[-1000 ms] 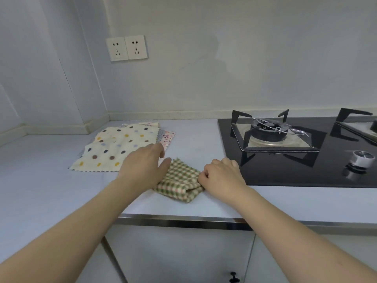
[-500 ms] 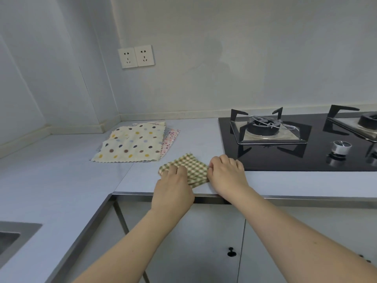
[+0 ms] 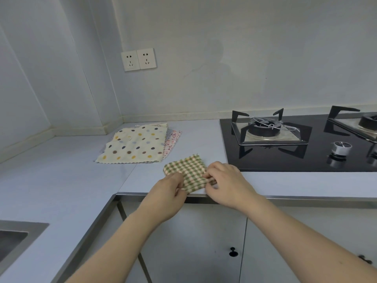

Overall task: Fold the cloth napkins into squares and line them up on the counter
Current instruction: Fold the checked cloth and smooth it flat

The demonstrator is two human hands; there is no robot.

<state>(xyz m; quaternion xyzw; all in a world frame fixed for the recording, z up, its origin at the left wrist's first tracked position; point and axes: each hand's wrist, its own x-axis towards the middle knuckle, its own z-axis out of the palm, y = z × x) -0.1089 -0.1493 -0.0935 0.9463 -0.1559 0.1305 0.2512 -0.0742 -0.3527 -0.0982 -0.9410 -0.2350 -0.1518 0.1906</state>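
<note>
Fingers of my left hand (image 3: 167,193) and right hand (image 3: 226,184) pinch opposite sides of the folded checked napkin (image 3: 188,172) at the table (image 3: 61,180) front edge, dotted napkin (image 3: 134,146) behind.

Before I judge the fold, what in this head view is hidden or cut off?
- Near corners of the checked napkin: covered by the left hand and right hand.
- How many napkins lie under the polka-dot napkin: only edges show.
- Sink: cut by the left edge.
- Second burner: cut by the right edge.
</note>
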